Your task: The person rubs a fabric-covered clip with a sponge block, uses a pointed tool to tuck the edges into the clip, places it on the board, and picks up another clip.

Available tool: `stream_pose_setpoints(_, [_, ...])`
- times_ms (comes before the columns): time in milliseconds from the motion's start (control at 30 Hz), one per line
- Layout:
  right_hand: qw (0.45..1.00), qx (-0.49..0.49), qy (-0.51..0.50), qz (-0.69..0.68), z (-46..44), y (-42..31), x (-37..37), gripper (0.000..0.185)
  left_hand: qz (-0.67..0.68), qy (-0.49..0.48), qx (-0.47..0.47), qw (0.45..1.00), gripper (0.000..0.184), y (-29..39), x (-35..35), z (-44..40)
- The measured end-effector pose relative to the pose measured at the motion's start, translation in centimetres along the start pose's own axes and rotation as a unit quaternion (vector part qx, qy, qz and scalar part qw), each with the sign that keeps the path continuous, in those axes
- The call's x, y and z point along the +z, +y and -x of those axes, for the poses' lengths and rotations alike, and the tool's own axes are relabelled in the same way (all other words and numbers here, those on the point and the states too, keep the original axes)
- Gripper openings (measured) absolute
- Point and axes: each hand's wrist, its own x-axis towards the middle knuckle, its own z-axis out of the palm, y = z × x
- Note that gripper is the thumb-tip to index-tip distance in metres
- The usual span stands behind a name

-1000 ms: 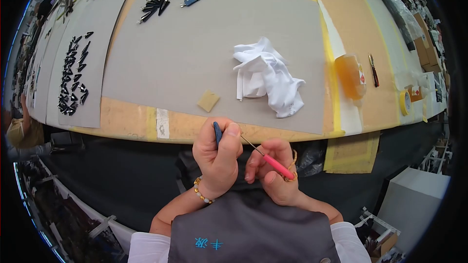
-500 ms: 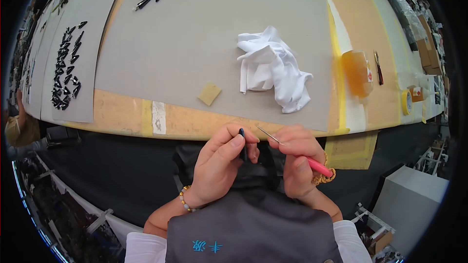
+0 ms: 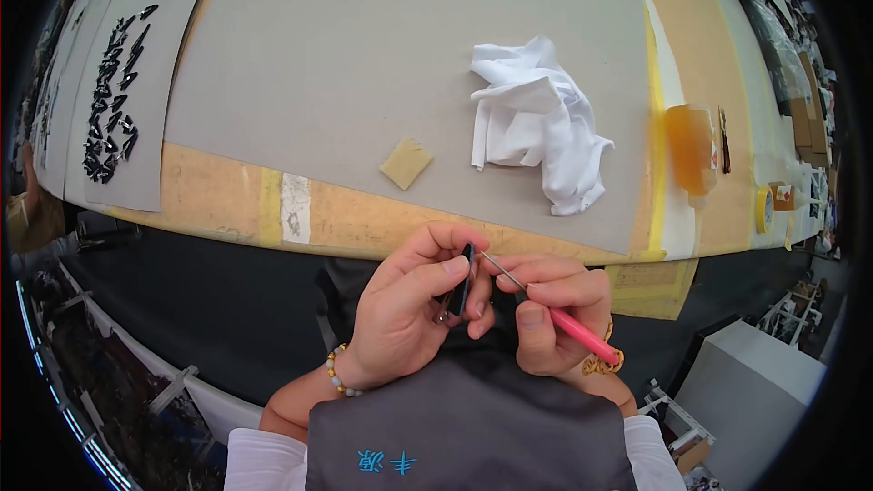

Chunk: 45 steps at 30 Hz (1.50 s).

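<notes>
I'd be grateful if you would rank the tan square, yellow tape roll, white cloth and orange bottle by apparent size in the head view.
White cloth
Orange bottle
Tan square
Yellow tape roll, the smallest

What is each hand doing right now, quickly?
Left hand: closed, holding a small dark piece between thumb and fingers.
Right hand: closed, holding a pink-handled pointed tool.

Bright, with curved fisheye edges
</notes>
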Motion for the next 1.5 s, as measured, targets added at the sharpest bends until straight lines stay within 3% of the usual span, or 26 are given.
stream_pose_setpoints(267, [0.999, -0.009, -0.033, 0.011, -0.49, 0.55, -0.59, 0.03, 0.042, 0.014, -0.016, 0.999, 0.018, 0.13, -0.27, -0.03])
stream_pose_setpoints(367, [0.994, -0.028, -0.075, 0.075, -0.85, 0.32, -0.82, 0.019, 0.025, 0.019, -0.021, 0.999, 0.017, 0.16, -0.25, -0.05])
stream_pose_setpoints(467, [0.999, -0.013, -0.028, 0.013, -0.38, 0.8, -0.71, 0.032, 0.013, 0.021, -0.021, 0.999, 0.014, 0.22, -0.04, -0.09])
stream_pose_setpoints(867, [0.999, -0.008, -0.045, 0.014, -0.36, 0.63, -0.89, 0.036, -0.003, 0.026, -0.013, 1.0, 0.012, -0.01, 0.17, -0.21])
stream_pose_setpoints(1500, [0.999, -0.004, -0.036, 0.041, -0.02, 0.6, -0.82, 0.021, -0.001, 0.03, -0.005, 1.0, 0.009, -0.17, 0.02, -0.27])
